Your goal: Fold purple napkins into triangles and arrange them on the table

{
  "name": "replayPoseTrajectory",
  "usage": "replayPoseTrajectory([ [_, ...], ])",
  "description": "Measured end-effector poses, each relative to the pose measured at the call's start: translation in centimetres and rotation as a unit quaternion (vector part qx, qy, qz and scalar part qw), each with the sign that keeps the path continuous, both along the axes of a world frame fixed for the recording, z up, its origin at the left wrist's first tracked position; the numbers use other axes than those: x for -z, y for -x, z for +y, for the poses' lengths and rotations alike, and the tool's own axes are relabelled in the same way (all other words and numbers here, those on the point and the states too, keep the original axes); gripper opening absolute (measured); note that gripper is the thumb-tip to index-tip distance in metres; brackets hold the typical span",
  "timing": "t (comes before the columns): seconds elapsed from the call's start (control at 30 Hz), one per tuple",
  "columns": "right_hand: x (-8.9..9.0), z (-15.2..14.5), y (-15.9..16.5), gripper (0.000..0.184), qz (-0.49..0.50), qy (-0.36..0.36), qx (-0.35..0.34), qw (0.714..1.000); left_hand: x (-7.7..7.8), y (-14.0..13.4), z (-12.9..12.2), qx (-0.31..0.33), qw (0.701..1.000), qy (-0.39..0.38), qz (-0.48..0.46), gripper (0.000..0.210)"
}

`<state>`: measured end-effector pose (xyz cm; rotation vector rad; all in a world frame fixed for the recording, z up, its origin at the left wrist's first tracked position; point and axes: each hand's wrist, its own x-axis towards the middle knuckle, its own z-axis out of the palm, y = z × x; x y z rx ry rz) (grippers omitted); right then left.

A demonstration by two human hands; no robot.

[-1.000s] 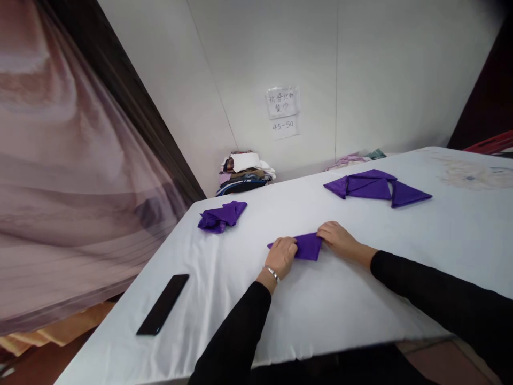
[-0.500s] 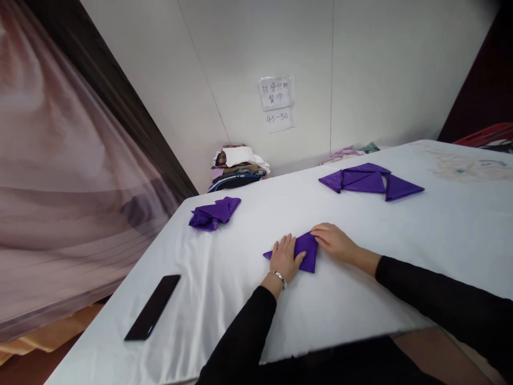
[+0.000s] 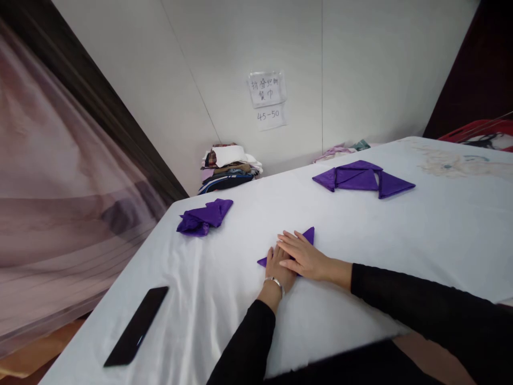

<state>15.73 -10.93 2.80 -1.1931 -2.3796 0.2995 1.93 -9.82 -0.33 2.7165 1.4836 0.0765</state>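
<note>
A folded purple cloth napkin (image 3: 309,235) lies on the white tablecloth in front of me, mostly covered by my hands. Only its upper right point and a small left tip (image 3: 262,262) stick out. My left hand (image 3: 279,270), with a silver bracelet at the wrist, presses flat on its left part. Across the napkin and partly over the left fingers lies my right hand (image 3: 308,258), palm down with the fingers stretched out.
Folded purple napkins (image 3: 356,179) lie at the back right. A crumpled purple napkin (image 3: 206,216) is at the left, with a black phone-like slab (image 3: 137,326) nearer me. Stacked clothes (image 3: 230,168) stand behind the table edge, below paper signs (image 3: 267,90).
My right hand has left the napkin's upper right corner and moved left, now lying flat over it and my left fingers. The whole view has shifted slightly.
</note>
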Motion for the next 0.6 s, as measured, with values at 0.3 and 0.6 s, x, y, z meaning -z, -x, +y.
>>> replayPoseTrajectory([
  [0.3, 3.4, 2.8, -1.3, 0.071, -0.057, 0.097, 0.058, 0.992, 0.2, -0.3, 0.3, -0.035, 0.999, 0.009, -0.03, 0.057],
  [0.6, 4.0, 4.4, -5.0, 0.068, -0.103, 0.054, 0.081, 0.99, 0.0, 1.2, -0.1, -0.068, 0.997, 0.014, -0.027, 0.067],
])
